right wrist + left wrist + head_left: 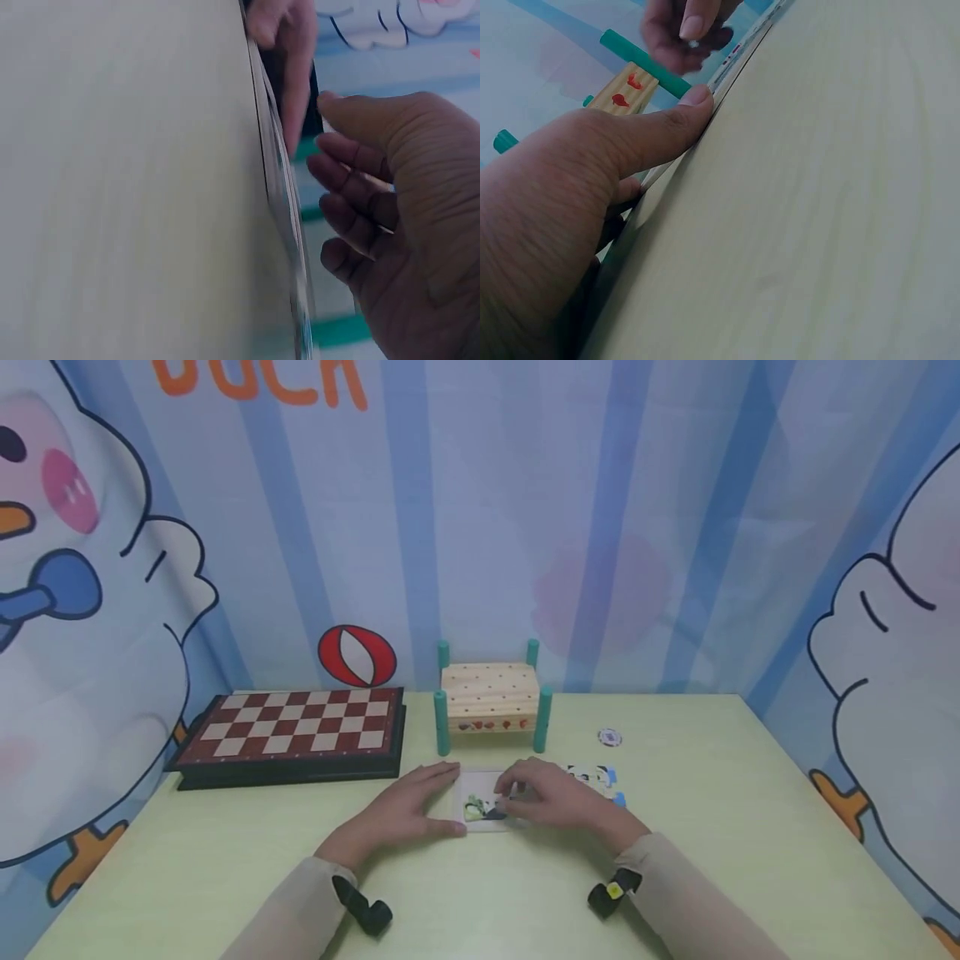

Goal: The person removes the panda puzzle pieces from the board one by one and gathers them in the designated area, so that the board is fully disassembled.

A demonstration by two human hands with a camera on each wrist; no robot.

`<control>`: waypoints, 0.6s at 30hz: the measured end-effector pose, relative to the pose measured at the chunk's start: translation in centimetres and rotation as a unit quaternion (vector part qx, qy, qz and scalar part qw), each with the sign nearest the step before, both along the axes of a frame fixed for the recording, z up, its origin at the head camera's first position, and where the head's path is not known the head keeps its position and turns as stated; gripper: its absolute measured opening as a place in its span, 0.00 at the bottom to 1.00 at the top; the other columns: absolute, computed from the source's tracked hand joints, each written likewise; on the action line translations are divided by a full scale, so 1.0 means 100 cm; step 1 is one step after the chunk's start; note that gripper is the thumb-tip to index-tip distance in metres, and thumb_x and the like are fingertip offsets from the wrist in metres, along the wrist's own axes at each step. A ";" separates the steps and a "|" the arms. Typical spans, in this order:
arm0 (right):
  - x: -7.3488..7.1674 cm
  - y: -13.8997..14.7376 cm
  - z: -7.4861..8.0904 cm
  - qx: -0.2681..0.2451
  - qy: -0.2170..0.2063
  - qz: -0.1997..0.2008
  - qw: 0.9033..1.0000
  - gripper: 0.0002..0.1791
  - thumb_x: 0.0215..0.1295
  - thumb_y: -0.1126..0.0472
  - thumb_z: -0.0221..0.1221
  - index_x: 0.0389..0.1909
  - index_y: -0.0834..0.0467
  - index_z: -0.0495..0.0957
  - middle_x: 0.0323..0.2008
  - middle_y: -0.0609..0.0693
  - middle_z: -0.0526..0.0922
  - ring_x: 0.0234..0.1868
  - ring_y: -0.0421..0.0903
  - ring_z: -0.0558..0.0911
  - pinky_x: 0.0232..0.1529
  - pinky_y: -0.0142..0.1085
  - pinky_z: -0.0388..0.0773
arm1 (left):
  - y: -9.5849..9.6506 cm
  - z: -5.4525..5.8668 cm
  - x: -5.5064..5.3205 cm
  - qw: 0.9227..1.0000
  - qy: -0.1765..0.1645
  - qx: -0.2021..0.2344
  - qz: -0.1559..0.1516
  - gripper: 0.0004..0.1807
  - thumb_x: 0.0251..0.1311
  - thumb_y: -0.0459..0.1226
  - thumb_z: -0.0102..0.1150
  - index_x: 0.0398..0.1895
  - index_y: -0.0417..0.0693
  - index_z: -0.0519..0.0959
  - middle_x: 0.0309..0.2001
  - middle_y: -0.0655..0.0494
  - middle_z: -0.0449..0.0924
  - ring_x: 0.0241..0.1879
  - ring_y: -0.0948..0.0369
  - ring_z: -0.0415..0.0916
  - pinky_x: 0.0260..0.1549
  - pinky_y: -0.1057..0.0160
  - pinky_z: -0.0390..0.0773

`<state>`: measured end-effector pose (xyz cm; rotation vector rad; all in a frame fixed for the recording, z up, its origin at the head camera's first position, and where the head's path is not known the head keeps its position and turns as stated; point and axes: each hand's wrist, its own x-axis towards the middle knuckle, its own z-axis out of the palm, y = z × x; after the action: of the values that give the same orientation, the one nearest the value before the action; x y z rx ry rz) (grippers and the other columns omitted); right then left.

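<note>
A flat, pale picture tray point(480, 777) lies on the table in the head view, with a green and dark picture area point(476, 808) partly visible on it. My left hand point(401, 814) rests at its left side, fingers and thumb extended along the edge; in the left wrist view its thumb point(664, 131) touches the tray's near edge. Over the tray's right part hovers my right hand point(551, 793), its fingers loosely bent. Nothing shows between its thumb and fingers point(349, 184) in the right wrist view. That hand hides part of the tray.
Picture pieces point(600, 779) with blue parts lie right of the tray, partly behind the right hand. A round chip point(610, 737) lies farther back. Behind the tray stands a small wooden stand point(491, 693) with green legs. A checkered board box point(296, 727) sits at left.
</note>
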<state>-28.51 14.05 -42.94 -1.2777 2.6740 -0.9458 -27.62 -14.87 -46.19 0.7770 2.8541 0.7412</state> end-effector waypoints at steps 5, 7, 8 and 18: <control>-0.001 -0.034 -0.001 0.054 0.016 0.003 0.998 0.18 0.69 0.48 0.63 0.52 0.54 0.81 0.48 0.46 0.82 0.50 0.45 0.75 0.55 0.42 0.74 | 0.001 -0.002 0.000 1.000 0.001 0.003 -0.004 0.54 0.52 0.72 0.58 0.79 0.60 0.59 0.78 0.62 0.55 0.77 0.57 0.49 0.73 0.46 0.55; -0.003 -0.040 -0.003 0.071 0.030 -0.002 0.997 0.19 0.69 0.48 0.63 0.53 0.55 0.80 0.48 0.46 0.81 0.50 0.45 0.75 0.57 0.42 0.73 | 0.001 -0.002 0.000 1.000 0.002 0.004 -0.006 0.54 0.52 0.73 0.58 0.79 0.60 0.59 0.78 0.62 0.55 0.77 0.57 0.49 0.73 0.46 0.55; -0.004 -0.042 -0.005 0.078 0.031 -0.007 0.996 0.20 0.68 0.47 0.63 0.53 0.55 0.80 0.48 0.46 0.81 0.50 0.44 0.76 0.56 0.42 0.74 | 0.001 -0.003 -0.001 1.000 0.002 0.005 -0.007 0.54 0.52 0.73 0.58 0.79 0.60 0.59 0.78 0.62 0.55 0.77 0.56 0.49 0.73 0.47 0.55; -0.008 -0.043 -0.010 0.090 0.015 -0.017 0.996 0.18 0.67 0.45 0.65 0.49 0.53 0.80 0.42 0.43 0.79 0.44 0.42 0.75 0.50 0.39 0.75 | 0.000 0.000 0.001 1.000 0.011 0.006 -0.008 0.53 0.54 0.71 0.59 0.78 0.57 0.61 0.77 0.61 0.57 0.77 0.55 0.51 0.73 0.46 0.56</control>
<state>-29.35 9.76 -43.90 -1.2211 2.7378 -0.6747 -27.56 -14.86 -46.23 0.8144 2.8627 0.7537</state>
